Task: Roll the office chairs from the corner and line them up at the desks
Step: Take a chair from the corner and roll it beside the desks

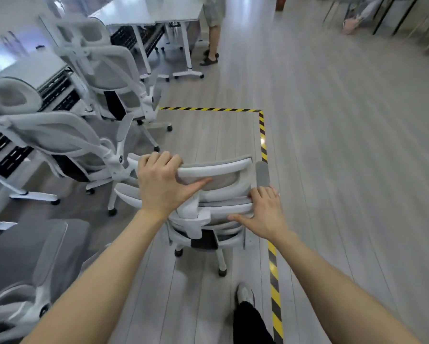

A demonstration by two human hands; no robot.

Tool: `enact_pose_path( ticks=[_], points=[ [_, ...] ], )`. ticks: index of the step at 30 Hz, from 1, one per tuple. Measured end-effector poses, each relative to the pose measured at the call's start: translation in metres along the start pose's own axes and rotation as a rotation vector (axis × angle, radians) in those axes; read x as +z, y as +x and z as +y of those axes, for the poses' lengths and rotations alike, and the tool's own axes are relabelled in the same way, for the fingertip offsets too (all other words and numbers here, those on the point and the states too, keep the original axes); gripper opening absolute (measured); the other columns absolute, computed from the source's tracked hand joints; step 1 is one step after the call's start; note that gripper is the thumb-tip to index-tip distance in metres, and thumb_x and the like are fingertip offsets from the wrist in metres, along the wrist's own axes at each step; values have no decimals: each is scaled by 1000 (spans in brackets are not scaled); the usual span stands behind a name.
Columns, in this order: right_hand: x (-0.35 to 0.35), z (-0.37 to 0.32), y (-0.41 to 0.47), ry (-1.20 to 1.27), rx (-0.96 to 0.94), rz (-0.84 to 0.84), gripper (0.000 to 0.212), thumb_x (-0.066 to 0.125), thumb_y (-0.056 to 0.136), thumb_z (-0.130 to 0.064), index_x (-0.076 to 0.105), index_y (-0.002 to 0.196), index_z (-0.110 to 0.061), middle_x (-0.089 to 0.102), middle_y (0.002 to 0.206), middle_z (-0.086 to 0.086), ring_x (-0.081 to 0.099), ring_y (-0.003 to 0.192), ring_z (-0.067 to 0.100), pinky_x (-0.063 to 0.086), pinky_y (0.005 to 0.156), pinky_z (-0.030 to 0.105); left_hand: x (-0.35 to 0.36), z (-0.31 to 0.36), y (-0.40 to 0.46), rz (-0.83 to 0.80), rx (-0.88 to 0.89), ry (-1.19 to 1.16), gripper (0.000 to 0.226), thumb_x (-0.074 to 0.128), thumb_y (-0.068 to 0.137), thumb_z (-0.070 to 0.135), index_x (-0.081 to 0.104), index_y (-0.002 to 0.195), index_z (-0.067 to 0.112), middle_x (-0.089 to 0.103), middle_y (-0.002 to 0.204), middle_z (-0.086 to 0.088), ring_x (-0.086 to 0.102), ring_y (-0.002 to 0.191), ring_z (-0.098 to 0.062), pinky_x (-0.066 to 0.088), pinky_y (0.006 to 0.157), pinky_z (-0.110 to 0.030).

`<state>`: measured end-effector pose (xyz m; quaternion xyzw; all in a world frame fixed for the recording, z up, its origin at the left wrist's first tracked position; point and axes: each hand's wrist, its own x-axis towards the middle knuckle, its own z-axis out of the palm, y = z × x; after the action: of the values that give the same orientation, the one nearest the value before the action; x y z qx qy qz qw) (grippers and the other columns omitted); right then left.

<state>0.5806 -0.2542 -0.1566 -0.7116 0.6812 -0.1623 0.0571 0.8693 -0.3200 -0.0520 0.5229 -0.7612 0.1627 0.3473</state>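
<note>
A white-framed office chair (216, 214) with grey mesh stands on its casters right in front of me, its back toward me. My left hand (162, 184) grips the left end of its headrest (216, 170), fingers over the top and thumb across the mesh. My right hand (262, 211) clasps the right edge of the backrest below the headrest. Two matching chairs stand at the white desks (29, 70) on the left: one (67, 145) near, one (114, 78) farther back. A third chair (34, 269) sits at the lower left.
Yellow-and-black floor tape (263, 135) marks a rectangle on the grey plank floor. A person in shorts and sandals (213, 33) stands beside the far desk (154, 11). My right foot (244, 296) is behind the chair. Dark-legged furniture (397, 13) stands at the far right.
</note>
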Motion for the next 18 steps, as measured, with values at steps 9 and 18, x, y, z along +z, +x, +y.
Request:
enact_pose_path(
  ticks=[9, 18],
  points=[
    [7, 59, 217, -45, 24, -100, 99, 44, 79, -102, 57, 132, -20, 59, 128, 1, 49, 138, 27, 11, 136, 56, 141, -38, 161, -147, -45, 17, 76, 62, 83, 98, 56, 85, 22, 55, 85, 4, 52, 85, -24, 42, 90, -45],
    [32, 94, 400, -96, 65, -47, 96, 46, 82, -100, 58, 128, -17, 60, 124, 1, 51, 133, 26, 11, 136, 55, 275, -94, 304, -124, -22, -40, 80, 54, 84, 100, 61, 89, 20, 56, 87, 4, 53, 86, -25, 42, 91, -45]
  ],
)
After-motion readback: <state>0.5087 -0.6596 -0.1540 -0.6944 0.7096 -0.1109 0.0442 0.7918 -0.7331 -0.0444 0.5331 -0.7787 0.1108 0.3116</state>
